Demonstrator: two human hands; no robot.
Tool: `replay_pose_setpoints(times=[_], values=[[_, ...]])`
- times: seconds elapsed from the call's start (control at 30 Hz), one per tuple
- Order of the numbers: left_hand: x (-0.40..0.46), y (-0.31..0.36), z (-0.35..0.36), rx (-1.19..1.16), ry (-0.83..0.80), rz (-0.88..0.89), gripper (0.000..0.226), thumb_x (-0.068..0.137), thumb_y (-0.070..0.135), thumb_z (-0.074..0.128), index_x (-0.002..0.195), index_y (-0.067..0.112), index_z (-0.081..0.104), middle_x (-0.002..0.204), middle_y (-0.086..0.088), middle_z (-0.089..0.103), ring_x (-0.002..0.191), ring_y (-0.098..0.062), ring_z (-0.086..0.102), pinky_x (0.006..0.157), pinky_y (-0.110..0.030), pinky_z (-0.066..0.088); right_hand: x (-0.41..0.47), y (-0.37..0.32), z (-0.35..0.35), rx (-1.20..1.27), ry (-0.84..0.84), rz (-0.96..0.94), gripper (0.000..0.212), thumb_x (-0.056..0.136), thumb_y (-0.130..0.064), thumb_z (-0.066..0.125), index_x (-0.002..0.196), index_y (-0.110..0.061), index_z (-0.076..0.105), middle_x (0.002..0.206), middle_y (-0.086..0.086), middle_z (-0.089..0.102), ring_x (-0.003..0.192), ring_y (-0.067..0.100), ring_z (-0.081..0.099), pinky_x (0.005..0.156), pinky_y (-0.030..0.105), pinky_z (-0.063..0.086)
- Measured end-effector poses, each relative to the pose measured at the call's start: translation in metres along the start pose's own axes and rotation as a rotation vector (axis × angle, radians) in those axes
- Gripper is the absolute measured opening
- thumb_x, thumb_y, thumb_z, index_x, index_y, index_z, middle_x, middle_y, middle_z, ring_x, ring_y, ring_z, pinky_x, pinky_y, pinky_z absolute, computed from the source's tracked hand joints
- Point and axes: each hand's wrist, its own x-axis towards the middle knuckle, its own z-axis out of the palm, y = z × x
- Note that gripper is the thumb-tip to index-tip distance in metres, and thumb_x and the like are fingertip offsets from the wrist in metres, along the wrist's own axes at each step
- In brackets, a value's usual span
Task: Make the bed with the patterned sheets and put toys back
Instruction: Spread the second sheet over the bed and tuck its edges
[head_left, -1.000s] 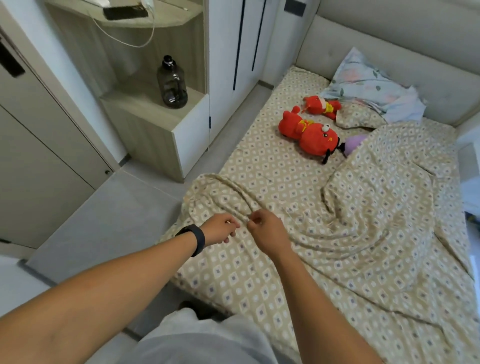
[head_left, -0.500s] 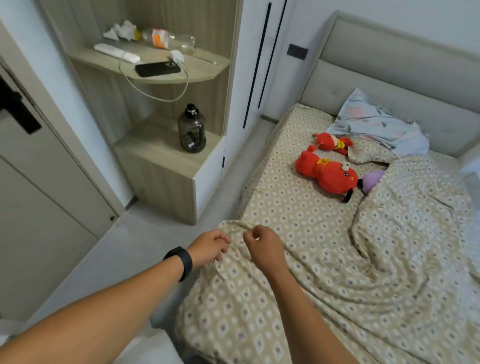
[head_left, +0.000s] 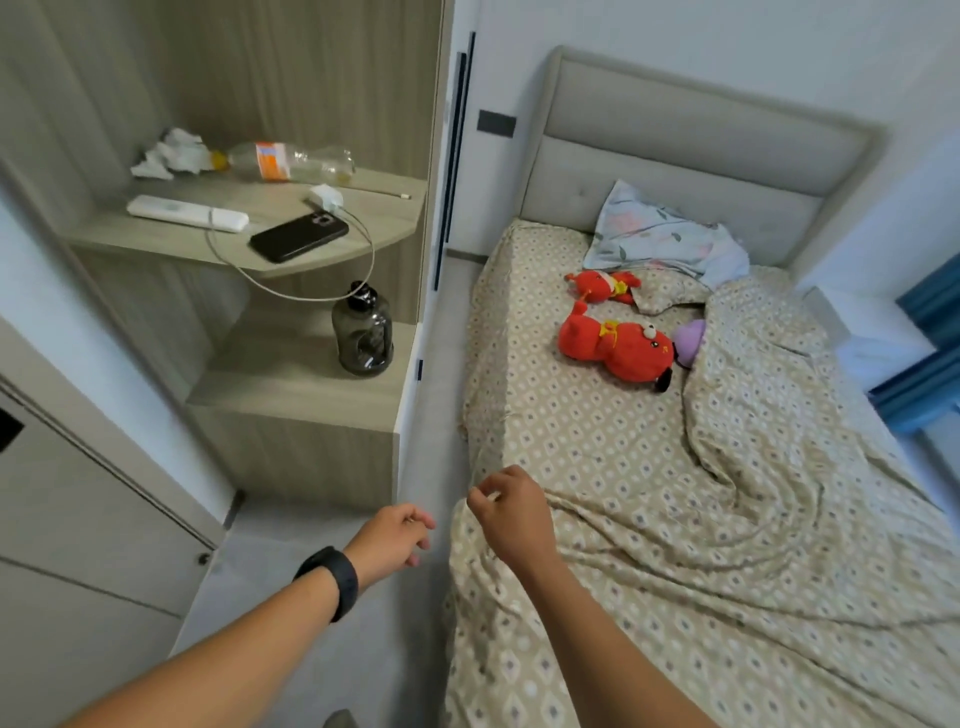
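Soft, rumpled patterned sheet (head_left: 675, 545).
I see my right hand (head_left: 511, 512) pinching its edge; beside it, my left hand (head_left: 392, 538) hangs loose, holding nothing.

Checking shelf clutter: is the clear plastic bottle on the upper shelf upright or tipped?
Tipped. The clear plastic bottle lies on its side along the upper shelf.

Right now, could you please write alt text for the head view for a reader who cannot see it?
A person's right hand pinches the edge of a patterned sheet at the bed's near corner, while the left hand hangs free beside it. Two red plush toys lie near the pillow.
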Motion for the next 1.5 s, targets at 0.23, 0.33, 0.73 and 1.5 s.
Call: replay_pose_setpoints(times=[0.23, 0.33, 0.73, 1.5], values=[[0.013, 0.043, -0.017, 0.143, -0.087, 0.091, 0.020, 0.103, 0.015, 0.045, 0.104, 0.016, 0.065, 0.094, -0.004, 0.065, 0.067, -0.014, 0.058, 0.055, -0.020, 0.045, 0.030, -0.030, -0.012, -0.009, 0.151, -0.043, 0.049, 0.092, -0.026, 0.059, 0.140, -0.022, 0.055, 0.130, -0.004, 0.049, 0.100, 0.020, 0.062, 0.087, 0.036, 0.053], [0.028, 0.082, -0.024, 0.114, -0.087, 0.188, 0.019, 0.102, 0.012, 0.046, 0.103, 0.015, 0.065, 0.089, -0.003, 0.065, 0.064, -0.013, 0.057, 0.051, -0.016, 0.044, 0.044, -0.028, -0.022, -0.010, 0.188, -0.024, 0.037, 0.091, -0.026, 0.059, 0.128, -0.026, 0.063, 0.124, -0.008, 0.056, 0.099, 0.016, 0.062, 0.084, 0.036, 0.054], [0.176, 0.190, 0.049, 0.200, -0.314, 0.191, 0.023, 0.103, 0.019, 0.046, 0.112, 0.014, 0.067, 0.096, -0.002, 0.067, 0.071, -0.017, 0.061, 0.071, -0.028, 0.053, 0.179, 0.055, -0.088, -0.008, 0.231, 0.211, 0.031, 0.094, -0.029, 0.057, 0.124, -0.026, 0.065, 0.118, -0.008, 0.062, 0.094, 0.008, 0.061, 0.083, 0.030, 0.051], [0.566, 0.408, 0.136, 0.534, -0.410, -0.035, 0.015, 0.097, 0.019, 0.045, 0.102, 0.012, 0.057, 0.089, -0.006, 0.059, 0.072, -0.022, 0.057, 0.060, -0.029, 0.045, 0.520, 0.182, -0.183, 0.097, 0.152, 0.507, 0.036, 0.094, -0.032, 0.056, 0.127, -0.021, 0.063, 0.123, -0.002, 0.060, 0.110, 0.019, 0.059, 0.092, 0.042, 0.052]])
